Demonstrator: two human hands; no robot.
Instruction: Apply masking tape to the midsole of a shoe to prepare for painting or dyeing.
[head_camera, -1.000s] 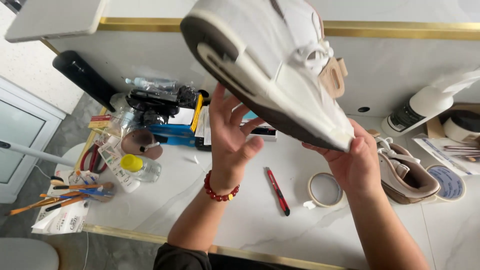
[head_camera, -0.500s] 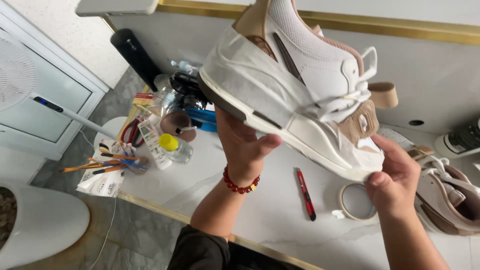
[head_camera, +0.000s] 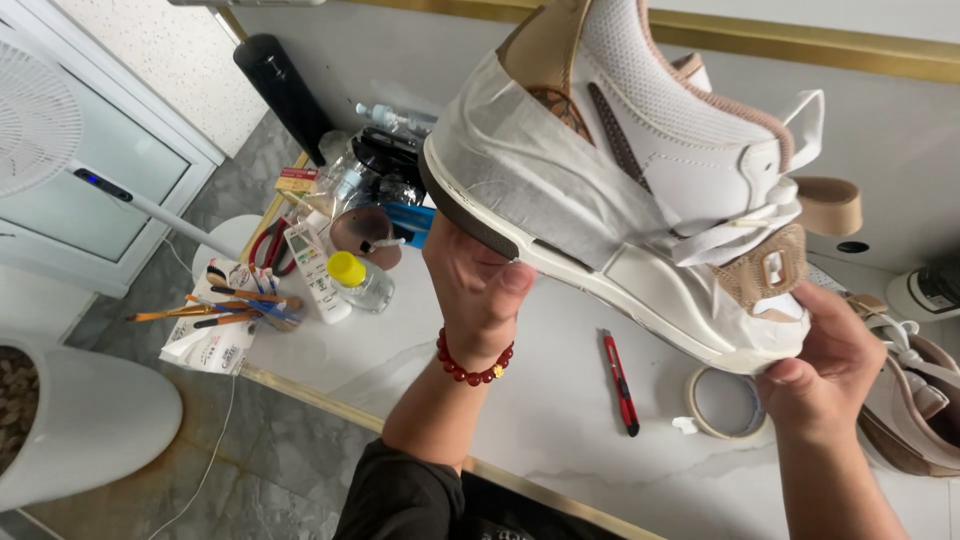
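A white and tan sneaker (head_camera: 640, 180) is held up in the air above the white marble table (head_camera: 560, 400), its side turned toward me and strips of masking tape covering its upper. My left hand (head_camera: 475, 285), with a red bead bracelet on the wrist, grips the heel end of the sole from below. My right hand (head_camera: 825, 365) holds the toe end. On the table under the shoe lie a red utility knife (head_camera: 620, 383) and a roll of masking tape (head_camera: 725, 403).
A second sneaker (head_camera: 915, 400) lies at the table's right edge. At the left end sit a yellow-capped bottle (head_camera: 358, 280), brushes (head_camera: 235, 305), a spray bottle (head_camera: 395, 118) and a black cylinder (head_camera: 285, 95). A white fan (head_camera: 45, 120) and a white pot (head_camera: 80, 420) stand on the floor at the left.
The sneaker has been turned from sole-up to side-on, showing its taped upper. Both hands kept hold of it. My view has swung left and nearer.
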